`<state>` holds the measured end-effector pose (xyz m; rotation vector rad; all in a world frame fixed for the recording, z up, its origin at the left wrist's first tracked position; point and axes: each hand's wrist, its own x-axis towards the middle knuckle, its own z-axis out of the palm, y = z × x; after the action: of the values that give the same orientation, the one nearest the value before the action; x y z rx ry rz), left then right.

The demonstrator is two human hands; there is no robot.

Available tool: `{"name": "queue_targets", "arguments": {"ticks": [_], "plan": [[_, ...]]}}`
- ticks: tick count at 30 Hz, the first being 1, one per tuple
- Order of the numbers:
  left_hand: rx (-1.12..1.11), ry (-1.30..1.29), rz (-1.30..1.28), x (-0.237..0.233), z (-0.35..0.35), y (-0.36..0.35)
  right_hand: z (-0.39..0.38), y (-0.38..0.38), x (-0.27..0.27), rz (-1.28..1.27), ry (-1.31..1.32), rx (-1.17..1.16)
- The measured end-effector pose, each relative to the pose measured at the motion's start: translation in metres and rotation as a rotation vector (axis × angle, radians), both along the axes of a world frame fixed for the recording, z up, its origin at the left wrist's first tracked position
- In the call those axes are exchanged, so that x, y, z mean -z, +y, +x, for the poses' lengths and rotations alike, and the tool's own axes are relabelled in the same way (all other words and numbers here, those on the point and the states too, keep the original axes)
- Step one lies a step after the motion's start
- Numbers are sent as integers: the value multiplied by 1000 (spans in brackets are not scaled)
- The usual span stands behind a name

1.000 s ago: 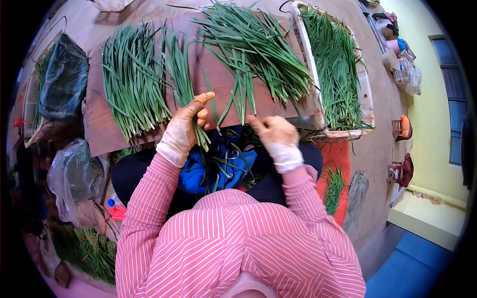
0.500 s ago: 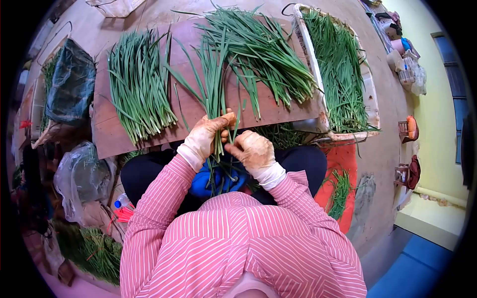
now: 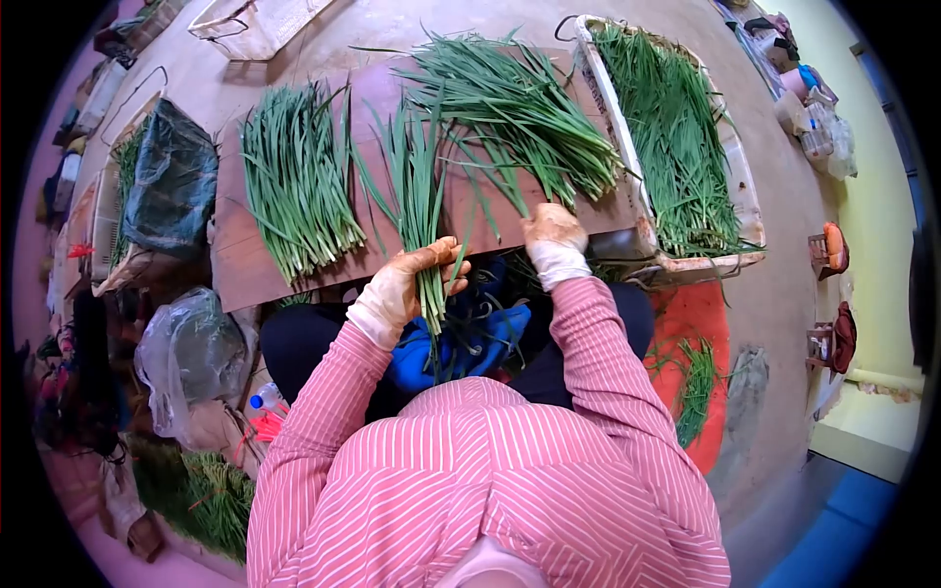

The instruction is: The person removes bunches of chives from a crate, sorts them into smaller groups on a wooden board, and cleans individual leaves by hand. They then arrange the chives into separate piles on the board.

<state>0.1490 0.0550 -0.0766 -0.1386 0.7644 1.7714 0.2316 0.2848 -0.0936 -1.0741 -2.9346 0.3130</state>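
My left hand, in a stained pale glove, is closed around a small bunch of garlic chives, leaves pointing away from me and stalk ends toward my lap. My right hand, gloved too, is at the board's near edge with its fingers curled at the stalk ends of a few loose chives; the fingertips are partly hidden. Just beyond it a large pile of chives lies on the brown board. Another spread bundle of chives lies on the left of the board.
A white crate full of chives stands at the board's right. On the left are a crate with a dark green sheet and a clear plastic bag. Chive scraps lie on a red mat. A blue cloth covers my lap.
My right hand has moved from beside the held bunch, forward and right, to the loose chives by the pile. My left hand still holds its bunch. The view has shifted slightly.
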Motion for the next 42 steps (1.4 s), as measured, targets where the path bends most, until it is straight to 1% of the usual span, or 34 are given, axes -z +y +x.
{"name": "queue_targets", "arguments": {"ticks": [2,4,6,7,8,10,11,13,14,15,16,18,20,21,22,24,25,26,28,30,32,33,34,36,37,38,40,42], "plan": [[29,134,-239,1,3,-6,24,10,-10,120,77,44],[-8,186,-260,-10,8,-11,57,21,-38,229,144,60],[-78,285,-291,-22,14,-14,85,30,-72,154,311,141],[-50,201,-124,-23,13,-18,93,24,-93,-14,454,212],[-46,123,-24,-18,14,-20,101,17,-112,-184,593,286],[-54,20,103,-14,18,-16,103,-11,-139,-226,845,335],[-51,17,101,-14,22,-13,101,-22,-137,-421,1046,353],[-78,0,186,-17,29,-6,97,-49,-129,-226,989,106],[-74,-1,188,-17,32,-3,96,-61,-122,-90,881,-73],[-70,-5,207,-18,35,-1,92,-77,-112,-252,840,-102],[-68,-10,226,-18,38,1,90,-88,-97,-270,800,-177],[-61,-19,140,-23,40,7,86,-108,-74,-489,785,-203],[-63,-79,41,-18,41,8,87,-116,-59,-550,739,-268],[-74,-59,19,-14,43,9,89,-119,-54,-659,697,-247],[-75,-60,18,-10,43,9,91,-119,-54,-660,697,-247],[-36,-32,27,-2,43,8,95,-113,-58,-691,486,-298],[3,-60,209,1,43,8,96,-111,-68,-781,442,-236],[-3,-61,212,3,42,7,97,-107,-69,-733,431,-184],[-3,-20,158,2,41,8,92,-96,-75,-563,320,-87],[-19,9,136,-2,44,10,85,-89,-65,-540,291,-124],[4,-13,118,-4,44,13,74,-88,-54,-858,252,-128],[13,-4,118,-2,43,14,69,-87,-50,-1004,225,-87],[8,-1,121,-2,42,14,68,-86,-47,-1001,225,-94],[4,-1,104,-3,37,15,68,-90,-41,-1183,335,57],[-31,-29,159,0,36,14,69,-95,-41,-1253,464,169],[-41,-23,159,0,33,15,74,-88,-28,-1127,429,116],[-115,15,61,-2,29,19,82,-73,-26,-424,430,-66],[-121,43,5,-11,30,23,89,-51,-30,-125,365,-22]]}}
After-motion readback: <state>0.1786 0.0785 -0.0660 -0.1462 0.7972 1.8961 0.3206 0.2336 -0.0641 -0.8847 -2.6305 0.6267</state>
